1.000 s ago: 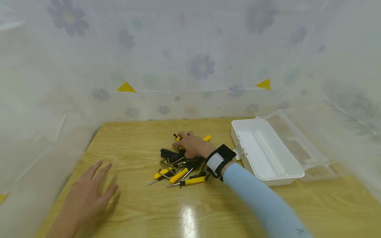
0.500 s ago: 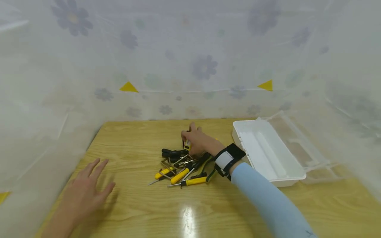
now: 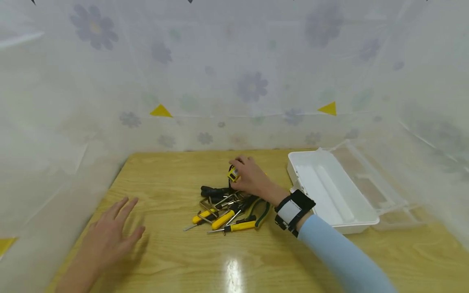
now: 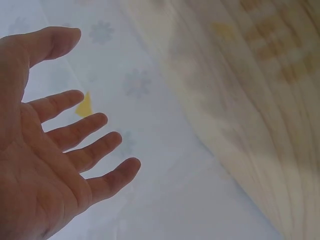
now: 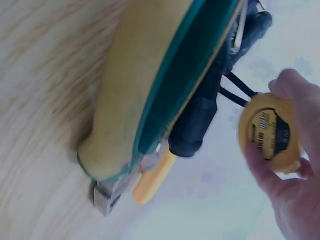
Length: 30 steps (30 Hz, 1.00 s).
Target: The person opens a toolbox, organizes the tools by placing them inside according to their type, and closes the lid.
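Note:
In the head view my right hand [image 3: 253, 175] pinches a small yellow tape measure [image 3: 233, 174] above the back of a heap of tools. The right wrist view shows the tape measure's round side with a dark label, and a black strap hanging from it. Below it lie yellow-and-black screwdrivers [image 3: 222, 219], bent hex keys [image 3: 207, 206], a black-handled tool [image 3: 214, 191] and green-handled pliers [image 3: 263, 213]. My left hand [image 3: 108, 236] hovers over the left part of the table, fingers spread, with nothing in it. Some tools in the heap are covered by others.
A white plastic box [image 3: 331, 191] stands on the right of the wooden table [image 3: 176, 260], its clear lid [image 3: 377, 179] folded out to the right. Pale flowered sheeting [image 3: 234, 81] with yellow triangles encloses the back and sides.
My right hand has taken hold of the tape measure and lifted it from the heap, shifting slightly right. More of the pliers shows. The left hand has barely moved.

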{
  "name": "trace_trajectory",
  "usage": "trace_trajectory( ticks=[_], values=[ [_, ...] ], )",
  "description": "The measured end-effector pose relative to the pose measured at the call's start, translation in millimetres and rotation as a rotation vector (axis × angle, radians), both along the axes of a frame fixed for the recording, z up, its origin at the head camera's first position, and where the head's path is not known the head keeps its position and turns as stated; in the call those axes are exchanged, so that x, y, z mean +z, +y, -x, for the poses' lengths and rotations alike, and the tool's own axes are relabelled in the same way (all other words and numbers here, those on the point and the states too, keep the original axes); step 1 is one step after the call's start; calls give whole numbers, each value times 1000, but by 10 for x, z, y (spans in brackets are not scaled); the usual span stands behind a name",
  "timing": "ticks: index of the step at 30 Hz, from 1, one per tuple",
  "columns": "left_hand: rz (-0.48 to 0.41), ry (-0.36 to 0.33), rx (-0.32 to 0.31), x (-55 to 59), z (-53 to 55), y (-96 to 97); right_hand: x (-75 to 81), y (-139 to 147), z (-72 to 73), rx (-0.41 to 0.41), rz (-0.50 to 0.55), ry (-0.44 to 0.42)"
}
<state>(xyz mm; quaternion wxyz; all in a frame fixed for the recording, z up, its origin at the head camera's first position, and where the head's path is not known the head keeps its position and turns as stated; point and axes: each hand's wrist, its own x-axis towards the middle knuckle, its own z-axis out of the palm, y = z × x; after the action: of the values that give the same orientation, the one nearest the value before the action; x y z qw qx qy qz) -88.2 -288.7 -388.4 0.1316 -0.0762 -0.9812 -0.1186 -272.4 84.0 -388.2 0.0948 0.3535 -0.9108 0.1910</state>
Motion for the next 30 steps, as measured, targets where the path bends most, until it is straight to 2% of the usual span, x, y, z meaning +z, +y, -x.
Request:
trace_trajectory(
  ticks=[3,6,10,14,18,23,26,30],
  values=[
    [-6,0,-6,-1,-5,4,35,88,-69,10,94,174],
    [-19,47,-34,16,28,9,92,193,-114,-5,184,314],
    [-32,118,-73,40,110,22,199,371,-186,-40,318,433],
    [-49,128,-96,25,161,45,334,605,-320,-89,396,536],
    [-55,135,-117,0,189,66,436,890,-468,-157,470,586],
    [-74,163,-186,-25,238,141,530,1286,-619,-258,583,597],
    [-88,153,-241,-55,255,240,576,1519,-699,-307,591,613],
    [-112,123,-326,-53,231,450,584,1801,-813,-354,553,640]
  ],
)
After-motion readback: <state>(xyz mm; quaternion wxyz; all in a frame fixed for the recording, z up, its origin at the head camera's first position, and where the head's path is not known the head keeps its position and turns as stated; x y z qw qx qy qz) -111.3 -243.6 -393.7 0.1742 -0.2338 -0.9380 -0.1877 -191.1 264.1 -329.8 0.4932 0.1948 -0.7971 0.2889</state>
